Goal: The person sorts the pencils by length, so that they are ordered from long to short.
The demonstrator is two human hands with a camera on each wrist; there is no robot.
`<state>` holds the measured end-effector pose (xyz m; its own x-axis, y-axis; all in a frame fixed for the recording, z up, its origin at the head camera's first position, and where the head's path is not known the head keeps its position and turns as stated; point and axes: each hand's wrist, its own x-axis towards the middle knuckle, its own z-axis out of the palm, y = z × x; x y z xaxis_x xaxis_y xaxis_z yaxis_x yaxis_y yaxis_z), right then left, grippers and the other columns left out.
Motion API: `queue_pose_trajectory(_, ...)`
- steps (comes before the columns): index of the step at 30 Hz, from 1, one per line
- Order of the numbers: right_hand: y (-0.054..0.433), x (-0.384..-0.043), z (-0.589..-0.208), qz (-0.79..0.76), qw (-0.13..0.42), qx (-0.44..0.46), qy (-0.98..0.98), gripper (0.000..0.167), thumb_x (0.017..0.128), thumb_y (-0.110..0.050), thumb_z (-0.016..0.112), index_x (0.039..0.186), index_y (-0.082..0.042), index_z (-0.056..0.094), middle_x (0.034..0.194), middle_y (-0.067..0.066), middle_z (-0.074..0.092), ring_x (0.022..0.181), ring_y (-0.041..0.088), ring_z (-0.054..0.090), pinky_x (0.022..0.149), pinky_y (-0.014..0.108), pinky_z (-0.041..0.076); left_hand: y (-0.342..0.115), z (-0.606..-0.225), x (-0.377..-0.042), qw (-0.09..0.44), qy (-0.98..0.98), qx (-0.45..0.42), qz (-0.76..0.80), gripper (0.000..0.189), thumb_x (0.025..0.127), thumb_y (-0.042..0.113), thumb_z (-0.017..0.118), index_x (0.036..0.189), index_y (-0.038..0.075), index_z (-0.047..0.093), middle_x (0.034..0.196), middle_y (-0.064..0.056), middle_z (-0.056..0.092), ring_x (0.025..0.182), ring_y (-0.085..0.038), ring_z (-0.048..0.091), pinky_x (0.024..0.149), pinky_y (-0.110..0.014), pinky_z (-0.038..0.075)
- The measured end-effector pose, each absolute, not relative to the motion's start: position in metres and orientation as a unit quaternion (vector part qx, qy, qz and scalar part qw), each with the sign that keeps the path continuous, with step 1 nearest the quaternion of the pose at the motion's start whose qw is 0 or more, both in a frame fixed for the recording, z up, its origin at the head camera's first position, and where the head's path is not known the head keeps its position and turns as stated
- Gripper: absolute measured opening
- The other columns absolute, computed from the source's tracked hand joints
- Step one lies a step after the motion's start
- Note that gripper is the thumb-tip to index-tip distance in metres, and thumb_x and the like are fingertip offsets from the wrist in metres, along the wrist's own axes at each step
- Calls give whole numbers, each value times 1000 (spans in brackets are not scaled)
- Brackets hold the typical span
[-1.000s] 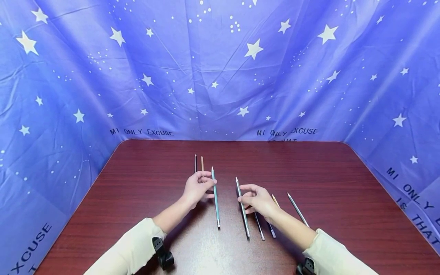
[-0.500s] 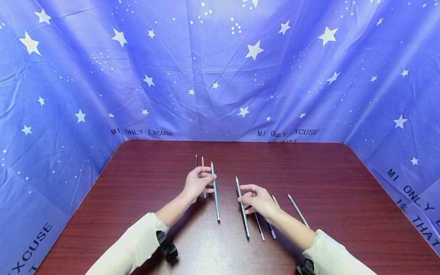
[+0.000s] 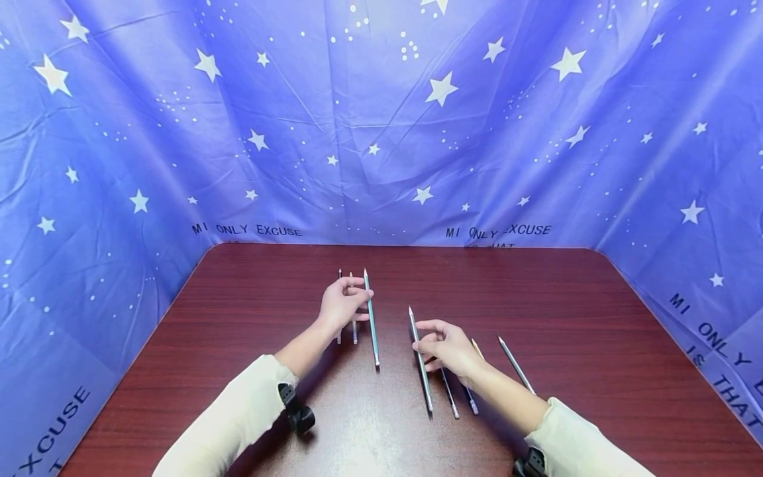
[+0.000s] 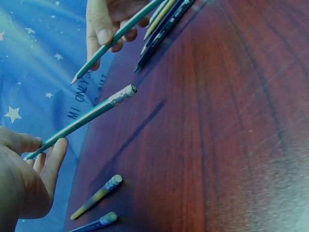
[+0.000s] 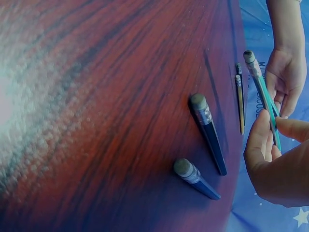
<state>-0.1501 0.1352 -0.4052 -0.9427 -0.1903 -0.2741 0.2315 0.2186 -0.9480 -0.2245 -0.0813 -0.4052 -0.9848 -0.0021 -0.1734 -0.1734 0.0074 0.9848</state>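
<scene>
My left hand (image 3: 341, 305) pinches a green pencil (image 3: 373, 338) between thumb and fingers, its point facing the far edge. In the left wrist view this green pencil (image 4: 82, 118) hangs above the table, its shadow apart from it. A second green pencil (image 3: 426, 389) is pinched by my right hand (image 3: 450, 351), also point forward. Under and beside my left hand lie a dark pencil (image 3: 339, 336) and a yellow pencil (image 3: 355, 334), partly hidden. Near my right hand lie a dark pencil (image 3: 450, 393) and a yellow pencil (image 3: 476, 347), the latter partly covered by the hand.
Further right, another greenish pencil (image 3: 516, 364) lies on the table, its near end behind the right forearm. The brown wooden table (image 3: 286, 271) is bordered by a blue star-patterned cloth (image 3: 381, 99) at the back and sides.
My left hand has moved toward the far edge with its green pencil, uncovering the eraser ends of the two pencils below. My right hand has stayed in place.
</scene>
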Motion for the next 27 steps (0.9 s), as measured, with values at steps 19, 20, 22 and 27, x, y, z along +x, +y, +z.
queue_pose_trajectory(19,136,-150,-406,-624,173,6,762,49,83,-7,64,128,3,47,81,2,61,65,10,58,59,25,58,-82,-405,-247,37,710,-76,699,33,81,1,66,113,1,57,85,-6,64,60,-11,62,55,-29,61)
queue_pose_trajectory(20,136,-149,-407,-624,173,6,762,49,83,-7,64,128,3,47,81,2,61,65,11,57,59,25,58,-82,-405,-248,36,711,-78,697,33,81,1,66,112,1,57,85,-6,64,60,-11,62,56,-30,61)
queue_pose_trajectory(22,136,-149,-407,-622,173,6,763,50,83,-7,64,128,3,47,81,1,61,66,11,57,59,26,58,-82,-406,-251,35,715,-83,693,32,81,2,66,112,2,57,86,-6,64,61,-11,62,58,-31,62)
queue_pose_trajectory(27,134,-148,-407,-624,173,9,762,50,82,-7,64,128,3,48,81,1,62,66,11,57,58,25,58,-82,-409,-258,34,718,-88,689,31,82,2,65,112,2,57,85,-6,66,60,-11,62,59,-33,62)
